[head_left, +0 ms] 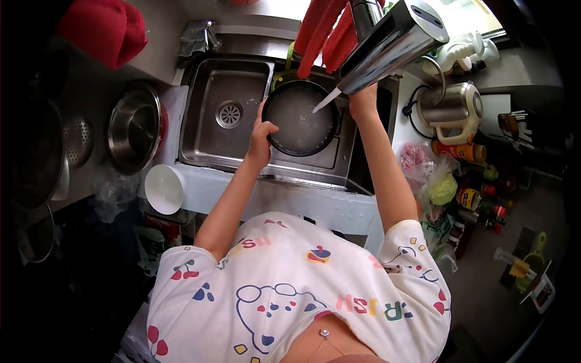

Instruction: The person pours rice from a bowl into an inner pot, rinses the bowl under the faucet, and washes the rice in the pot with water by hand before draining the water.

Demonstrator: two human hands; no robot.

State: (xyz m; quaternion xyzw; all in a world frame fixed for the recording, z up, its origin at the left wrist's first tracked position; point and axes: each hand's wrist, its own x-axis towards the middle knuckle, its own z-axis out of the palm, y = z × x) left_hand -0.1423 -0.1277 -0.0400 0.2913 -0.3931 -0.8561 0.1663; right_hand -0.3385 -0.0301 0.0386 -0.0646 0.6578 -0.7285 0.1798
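A dark round pot (281, 147) with cloudy water (293, 124) in it is over the right part of the sink. My left hand (260, 142) grips its left rim, with the thumb over the edge. From the chrome faucet (387, 51) a stream of water (327, 100) runs into the pot. My right hand (364, 101) is at the pot's upper right, just below the faucet. The faucet covers its fingers, so whether they hold anything does not show.
The steel sink basin (203, 136) with its drain (229, 114) lies left of the pot. A white bowl (164, 189) and a steel basin (133, 130) are further left. Red cloths (321, 33) hang behind. An electric kettle (451, 109), plastic bags (440, 184) and several bottles stand at right.
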